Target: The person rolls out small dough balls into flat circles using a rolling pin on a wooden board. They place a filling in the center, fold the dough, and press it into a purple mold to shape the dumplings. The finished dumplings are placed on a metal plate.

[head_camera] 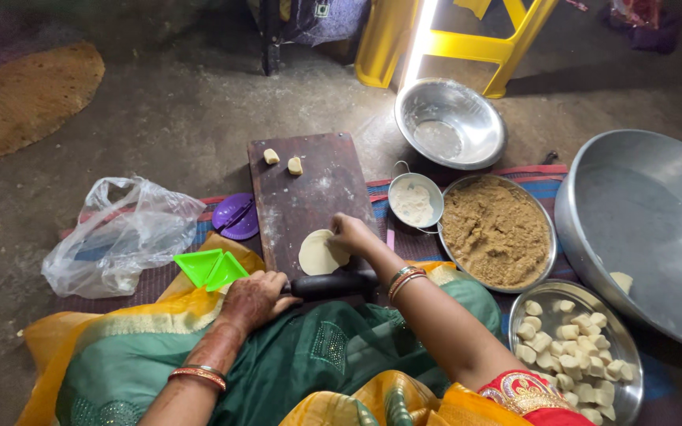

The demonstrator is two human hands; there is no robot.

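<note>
pinching the dough disc [319,254], right hand [350,233]; left hand [254,298] closed around rolling pin [331,284].

A crumpled clear plastic bag [120,233] is seen at the left, with a green triangular mould [211,267] and a purple round mould [236,214] just beside it. An empty steel bowl [450,122] is set before a yellow plastic stool [451,39]. A woven mat [25,95] is spread far left.
</note>
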